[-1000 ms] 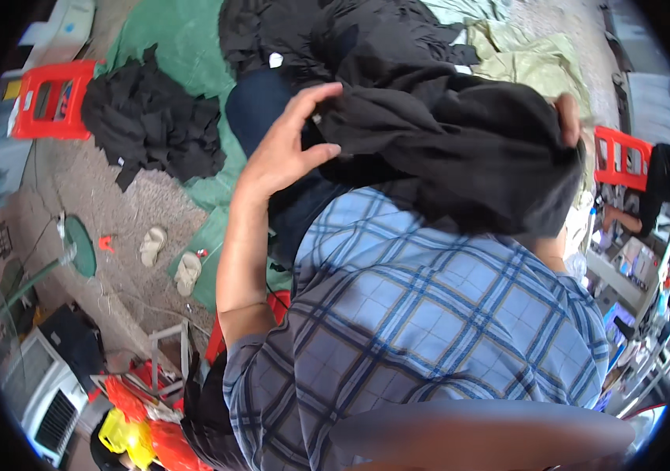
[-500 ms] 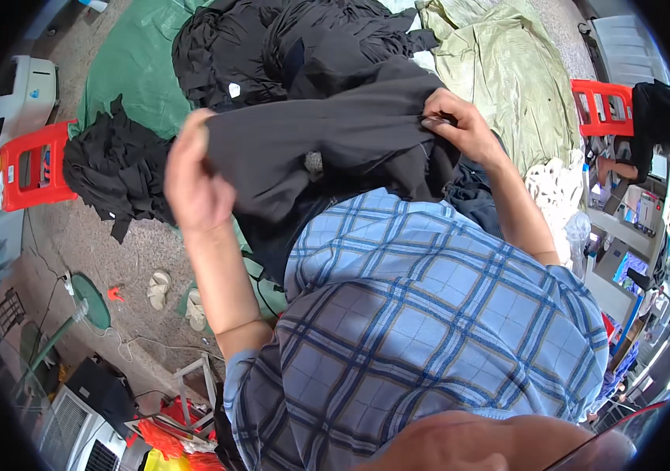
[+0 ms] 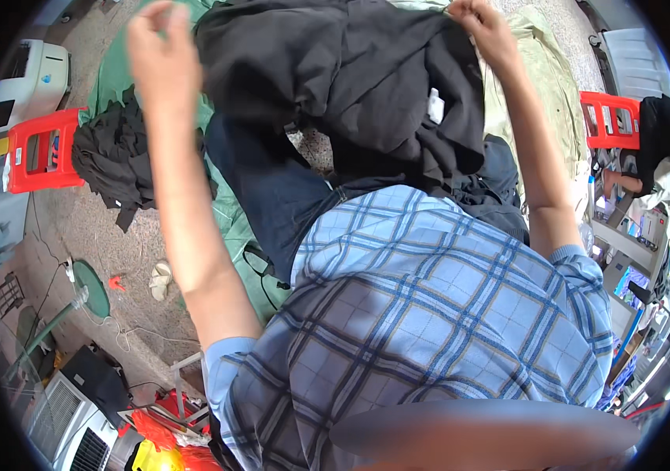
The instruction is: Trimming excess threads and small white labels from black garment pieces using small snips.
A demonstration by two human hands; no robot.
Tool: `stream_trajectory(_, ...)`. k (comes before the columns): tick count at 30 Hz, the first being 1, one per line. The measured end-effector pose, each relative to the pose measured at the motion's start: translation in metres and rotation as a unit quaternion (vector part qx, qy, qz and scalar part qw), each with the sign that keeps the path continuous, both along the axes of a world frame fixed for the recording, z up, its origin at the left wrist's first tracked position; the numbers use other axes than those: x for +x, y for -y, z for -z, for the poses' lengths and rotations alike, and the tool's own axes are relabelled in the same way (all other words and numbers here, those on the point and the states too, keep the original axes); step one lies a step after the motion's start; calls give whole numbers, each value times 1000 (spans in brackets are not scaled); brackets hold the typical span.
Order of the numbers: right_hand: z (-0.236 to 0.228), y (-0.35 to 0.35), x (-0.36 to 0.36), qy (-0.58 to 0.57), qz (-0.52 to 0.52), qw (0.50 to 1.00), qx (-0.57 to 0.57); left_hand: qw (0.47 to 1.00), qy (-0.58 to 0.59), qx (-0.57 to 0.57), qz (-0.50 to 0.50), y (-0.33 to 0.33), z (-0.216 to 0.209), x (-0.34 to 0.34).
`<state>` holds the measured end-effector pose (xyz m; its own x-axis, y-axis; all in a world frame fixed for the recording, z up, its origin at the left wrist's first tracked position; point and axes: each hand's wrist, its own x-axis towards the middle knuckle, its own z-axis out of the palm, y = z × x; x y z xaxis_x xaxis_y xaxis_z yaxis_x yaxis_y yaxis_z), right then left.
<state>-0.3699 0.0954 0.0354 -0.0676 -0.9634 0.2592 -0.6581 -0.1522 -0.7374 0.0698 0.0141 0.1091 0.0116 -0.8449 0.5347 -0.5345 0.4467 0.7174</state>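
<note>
A black garment (image 3: 343,71), its kind unclear from the folds, hangs spread over my knees. A small white tag (image 3: 435,106) shows on its right part. My right hand (image 3: 488,31) pinches the garment's far right corner between the fingertips. Beyond the garment's left edge, my left hand (image 3: 164,47) is raised and blurred. Its fingers curve loosely, with a gap beside the thumb, and no cloth shows in them. Dark trousers (image 3: 260,169) cover my leg beneath the garment.
A black clothes heap (image 3: 115,145) lies left beside a red stool (image 3: 45,153). Green sheeting (image 3: 229,224) spreads under me, pale green sheeting (image 3: 543,86) to the right. Another red stool (image 3: 613,122) stands far right, near a seated person's leg (image 3: 621,184). Cables and a sandal (image 3: 160,281) lie left.
Both hands have moved up and away from my body. The black garment, bunched close to my chest before, is now spread out, and its white tag shows. My left hand has come off the cloth.
</note>
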Motion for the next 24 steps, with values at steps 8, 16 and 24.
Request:
stream_trajectory(8, 27, -90, 109, 270, -1, 939, 212, 951, 146, 109, 251, -126, 102, -76)
stream_trajectory(16, 8, -141, 85, 257, 2, 951, 174, 864, -294, 316, 258, -107, 80, -39)
stream_trajectory(24, -6, -160, 77, 330, 65, 924, 183, 832, -483, 223, 156, -101, 21, 21)
